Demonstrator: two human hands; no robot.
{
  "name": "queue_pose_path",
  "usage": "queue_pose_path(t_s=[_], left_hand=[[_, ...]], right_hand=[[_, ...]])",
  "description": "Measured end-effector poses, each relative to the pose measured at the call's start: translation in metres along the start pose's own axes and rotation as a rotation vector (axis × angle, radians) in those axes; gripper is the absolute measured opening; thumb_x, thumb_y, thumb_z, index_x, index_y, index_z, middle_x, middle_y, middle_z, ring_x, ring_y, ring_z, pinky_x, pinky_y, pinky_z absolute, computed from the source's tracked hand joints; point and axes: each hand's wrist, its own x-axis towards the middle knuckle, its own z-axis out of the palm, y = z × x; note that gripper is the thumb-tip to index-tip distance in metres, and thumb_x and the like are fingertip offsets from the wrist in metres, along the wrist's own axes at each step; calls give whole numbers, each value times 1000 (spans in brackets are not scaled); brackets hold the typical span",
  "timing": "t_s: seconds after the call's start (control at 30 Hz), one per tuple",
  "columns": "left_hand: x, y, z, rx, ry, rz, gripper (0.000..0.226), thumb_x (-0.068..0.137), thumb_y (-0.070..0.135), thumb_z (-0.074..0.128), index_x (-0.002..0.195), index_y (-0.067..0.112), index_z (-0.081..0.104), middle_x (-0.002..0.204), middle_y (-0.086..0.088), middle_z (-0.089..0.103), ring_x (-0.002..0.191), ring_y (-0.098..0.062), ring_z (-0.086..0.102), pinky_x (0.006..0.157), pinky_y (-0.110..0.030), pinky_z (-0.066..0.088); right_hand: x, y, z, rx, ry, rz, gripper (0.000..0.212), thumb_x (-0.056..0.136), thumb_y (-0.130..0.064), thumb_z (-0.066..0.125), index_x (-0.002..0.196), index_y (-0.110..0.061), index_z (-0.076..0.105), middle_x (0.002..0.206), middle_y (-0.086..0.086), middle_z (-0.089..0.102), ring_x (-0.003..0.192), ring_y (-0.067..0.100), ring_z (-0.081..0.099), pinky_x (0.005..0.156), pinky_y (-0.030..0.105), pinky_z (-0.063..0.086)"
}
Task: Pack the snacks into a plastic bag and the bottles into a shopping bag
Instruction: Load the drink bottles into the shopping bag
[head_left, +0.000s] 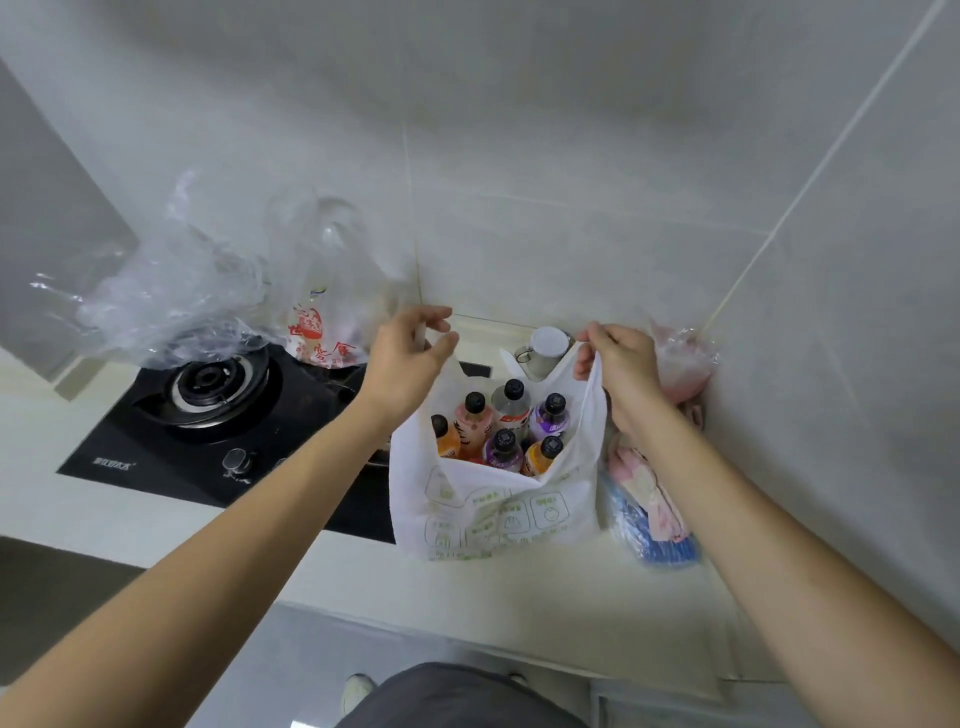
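Shopping bag (498, 509), white with green print, stands on the pale surface (519, 613) at centre, mouth held wide. Left hand (410, 358) pinches the handle loop at 10 o'clock of the mouth; right hand (621, 371) grips the opposite handle at 2 o'clock. Both pull up and apart, likely to keep the soft walls from slumping over the load and to take its weight evenly.

Bottles (501, 431), seven counted, black-capped, stand upright and packed close inside: orange, pink, clear, purple. Bottle half of the task looks done.

Clear plastic bag (322, 317) with red print sits at 10 o'clock on the black gas hob (208, 415), against the tiled wall; contents not legible.

White-lidded jar (545, 348) stands behind the shopping bag at 12 o'clock. Pink and blue wrapped goods (649, 499) lie just beside it at 3 o'clock.
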Motion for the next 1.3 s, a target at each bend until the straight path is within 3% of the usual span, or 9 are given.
queue_pose_path(t_s=[0.1,0.2,0.27,0.37,0.5,0.7,0.9,1.2,1.3], left_hand=[[12,15,3,-33,-15,12,28,99,12,62,127,13,66,96,9,63,77,-20,53,79,-43,55],[25,27,10,-69,-34,21,26,102,12,58,126,12,67,104,8,64,92,-8,55,76,-16,48],[33,35,18,-68,-64,26,25,102,13,57,126,12,66,104,6,63,86,-5,55,72,-9,44],[43,44,33,-97,-132,55,25,101,8,57,124,13,64,85,2,56,72,-11,52,70,-20,47],[55,50,49,-93,-127,84,25,99,9,55,120,16,67,59,18,37,70,-17,43,70,-26,43],[80,64,56,-170,-161,102,22,99,4,57,113,20,64,88,-8,51,80,-19,51,76,-25,48],[105,71,68,-170,-174,87,22,98,6,59,115,19,64,94,-6,60,87,-15,59,90,-31,54],[144,64,69,-10,-82,22,22,97,3,55,109,14,71,89,-8,62,80,-17,63,84,-29,55],[146,65,71,56,-117,59,28,96,-4,49,103,8,73,88,-9,67,71,-16,64,72,-22,54]], right_hand=[[5,-13,-3,61,59,-59,30,107,-11,52,81,-4,65,56,-1,57,47,11,51,49,22,46],[16,-33,-11,61,88,-117,31,107,-12,52,80,-5,65,53,-4,56,47,14,50,51,25,45],[23,-41,-16,50,107,-136,31,107,-13,53,79,-5,66,55,-3,57,48,16,51,51,27,45],[27,-47,-21,63,110,-167,31,106,-11,53,79,-3,66,55,0,56,46,17,50,49,27,43],[30,-50,-32,44,120,-202,30,106,-9,51,80,-3,66,57,2,55,47,18,50,50,27,43],[41,-58,-51,5,200,-220,33,106,-9,50,78,-6,66,56,2,56,47,18,51,49,26,45],[56,-62,-65,-6,262,-247,33,106,-6,49,78,-5,66,57,3,57,45,13,52,50,23,46],[96,-56,-61,-48,131,-162,27,107,-6,49,86,-9,67,67,6,61,57,17,61,58,29,54],[97,-53,-63,-107,88,-140,25,103,-4,52,86,-7,68,66,8,63,57,20,60,58,30,53]])
